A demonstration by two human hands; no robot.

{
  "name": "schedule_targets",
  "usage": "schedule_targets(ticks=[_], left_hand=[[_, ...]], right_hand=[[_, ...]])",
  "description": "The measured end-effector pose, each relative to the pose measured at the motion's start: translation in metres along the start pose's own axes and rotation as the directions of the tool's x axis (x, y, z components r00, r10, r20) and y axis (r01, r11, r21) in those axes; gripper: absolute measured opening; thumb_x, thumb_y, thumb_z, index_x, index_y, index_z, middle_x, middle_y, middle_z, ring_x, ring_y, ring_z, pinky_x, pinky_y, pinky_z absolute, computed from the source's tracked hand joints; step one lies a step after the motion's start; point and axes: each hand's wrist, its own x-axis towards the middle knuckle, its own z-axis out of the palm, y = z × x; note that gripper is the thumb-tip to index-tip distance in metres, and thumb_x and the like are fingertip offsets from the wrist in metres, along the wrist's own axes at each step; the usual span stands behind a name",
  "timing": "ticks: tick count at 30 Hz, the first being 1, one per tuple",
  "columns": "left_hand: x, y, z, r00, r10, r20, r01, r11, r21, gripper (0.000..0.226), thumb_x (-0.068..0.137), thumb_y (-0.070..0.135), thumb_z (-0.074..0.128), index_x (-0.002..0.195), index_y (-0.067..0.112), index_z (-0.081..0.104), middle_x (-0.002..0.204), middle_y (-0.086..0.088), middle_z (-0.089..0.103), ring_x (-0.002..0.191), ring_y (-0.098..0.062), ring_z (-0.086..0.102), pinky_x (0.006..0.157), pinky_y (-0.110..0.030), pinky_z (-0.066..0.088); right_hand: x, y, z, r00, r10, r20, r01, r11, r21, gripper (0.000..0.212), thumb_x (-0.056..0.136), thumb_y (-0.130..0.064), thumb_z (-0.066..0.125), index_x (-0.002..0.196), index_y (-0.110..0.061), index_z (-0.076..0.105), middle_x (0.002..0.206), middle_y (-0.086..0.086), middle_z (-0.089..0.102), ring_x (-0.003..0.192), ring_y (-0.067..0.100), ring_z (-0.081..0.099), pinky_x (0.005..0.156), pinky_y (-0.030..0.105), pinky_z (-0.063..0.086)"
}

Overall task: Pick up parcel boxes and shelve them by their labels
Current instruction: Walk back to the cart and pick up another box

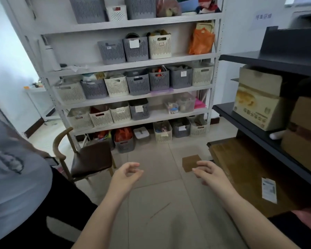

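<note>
Floor: pale tile floor [151, 177] bare between the hands and ahead toward the white shelf rack [126, 65]; a small brown cardboard scrap [190, 161] lies on it just beyond the right fingers.
Left bound: chair [90, 159] with dark seat, near the left hand; a second person's grey shirt [16, 168] fills the left edge.
Right bound: dark shelf unit [258, 121], its front edge running toward the camera.
Left hand [127, 174]: empty, fingers loosely curled, over the floor.
Right hand [209, 172]: empty, fingers loosely curled, just left of the flat parcel.
Flat parcel box [244, 173]: low on the dark unit, white label [269, 190] on top, not touched.
Printed carton [257, 99]: one shelf up, well apart from both hands.
Plain brown boxes [303, 133]: right of it, partly cut off.
</note>
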Motion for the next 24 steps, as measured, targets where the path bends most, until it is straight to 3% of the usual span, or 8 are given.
schedule_targets(ticks=[11,15,21,24], left_hand=[[0.216,0.039,0.031,0.999,0.029,0.031,-0.030,0.999,0.037,0.021,0.082,0.018,0.064,0.103,0.018,0.060,0.088,0.004,0.063,0.088,-0.017,0.059,0.074,-0.028,0.040],[0.300,0.035,0.039,0.997,0.008,0.072,-0.013,0.998,0.061,0.028,0.080,0.021,0.067,0.106,0.022,0.056,0.093,0.006,0.062,0.095,-0.018,0.059,0.069,-0.026,0.041],[0.439,0.037,0.056,0.960,0.002,0.280,-0.037,0.992,0.120,0.056,0.073,0.028,0.074,0.122,0.029,0.047,0.117,0.007,0.055,0.105,-0.017,0.058,0.077,-0.024,0.045],[0.507,0.044,0.061,0.926,0.001,0.379,-0.078,0.979,0.188,0.052,0.075,0.030,0.071,0.122,0.033,0.047,0.118,0.010,0.054,0.105,-0.013,0.057,0.078,-0.023,0.045]], right_hand=[[0.223,-0.037,-0.006,1.000,0.020,-0.004,-0.020,0.999,0.030,0.033,0.082,-0.022,0.066,0.112,-0.020,0.053,0.109,0.000,0.062,0.109,0.021,0.057,0.093,0.038,0.045],[0.297,-0.039,0.000,0.998,0.061,-0.018,-0.060,0.998,0.010,0.043,0.081,-0.024,0.067,0.120,-0.021,0.048,0.106,-0.003,0.059,0.109,0.019,0.055,0.098,0.039,0.042],[0.409,-0.042,0.017,0.990,0.119,-0.077,-0.120,0.993,-0.006,0.061,0.076,-0.028,0.072,0.130,-0.024,0.043,0.114,-0.003,0.055,0.111,0.019,0.054,0.102,0.043,0.043],[0.459,-0.049,0.026,0.978,0.157,-0.138,-0.153,0.987,0.041,0.063,0.078,-0.023,0.071,0.134,-0.019,0.041,0.122,0.003,0.054,0.114,0.021,0.053,0.097,0.036,0.041]])
